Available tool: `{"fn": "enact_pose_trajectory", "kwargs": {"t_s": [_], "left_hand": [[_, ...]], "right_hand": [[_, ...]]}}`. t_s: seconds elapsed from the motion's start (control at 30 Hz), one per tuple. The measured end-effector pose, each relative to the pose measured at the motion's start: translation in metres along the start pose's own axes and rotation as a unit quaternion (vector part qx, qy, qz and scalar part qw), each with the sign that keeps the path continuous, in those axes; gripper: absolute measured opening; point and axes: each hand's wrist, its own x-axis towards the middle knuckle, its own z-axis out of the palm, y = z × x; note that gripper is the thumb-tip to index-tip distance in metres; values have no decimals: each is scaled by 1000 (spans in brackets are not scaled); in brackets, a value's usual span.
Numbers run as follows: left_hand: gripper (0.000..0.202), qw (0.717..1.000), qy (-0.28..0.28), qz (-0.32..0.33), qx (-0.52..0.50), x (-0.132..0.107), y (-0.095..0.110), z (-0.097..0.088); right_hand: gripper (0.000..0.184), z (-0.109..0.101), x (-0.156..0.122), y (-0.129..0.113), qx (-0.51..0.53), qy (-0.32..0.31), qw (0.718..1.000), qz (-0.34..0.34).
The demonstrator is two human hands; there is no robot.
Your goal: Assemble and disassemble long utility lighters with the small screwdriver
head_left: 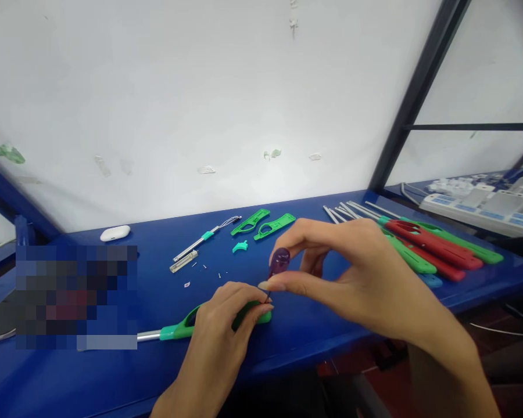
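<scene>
Right hand (pixel 357 278) pinches purple screwdriver (pixel 280 259), tip down at green lighter (pixel 183 330), 6 o'clock on table (pixel 148 278). Left hand (pixel 222 316), fingers curled closed, grips lighter, blocking its middle. Around: green shells (pixel 283 223) 12, lighter pile (pixel 438 245) 2–3, white case (pixel 115 233) 10 o'clock.

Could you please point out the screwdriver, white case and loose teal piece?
Screwdriver (pixel 280 261): head view, on its purple handle.
White case (pixel 115 233): head view, on its shell.
Teal piece (pixel 240 247): head view, on its curved body.
</scene>
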Motion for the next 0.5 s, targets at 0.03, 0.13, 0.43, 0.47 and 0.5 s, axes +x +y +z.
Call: {"fn": "enact_pose_trajectory", "kwargs": {"t_s": [0.03, 0.13, 0.43, 0.47, 0.5], "left_hand": [[14, 1000, 2, 10, 9, 1, 0, 0], [16, 999, 8, 28, 35, 5, 1, 0], [15, 999, -14, 1, 47, 6, -1, 3], [14, 999, -21, -3, 48, 6, -2, 3], [14, 999, -23, -5, 49, 5, -1, 3]], "right_hand": [[15, 0, 0, 1, -2, 5, 1000, 2], [18, 1, 2, 4, -15, 16, 1000, 8], [20, 5, 6, 15, -3, -13, 1000, 22], [21, 5, 7, 16, 0, -9, 1000, 23], [22, 5, 7, 17, 0, -7, 1000, 23]]}}
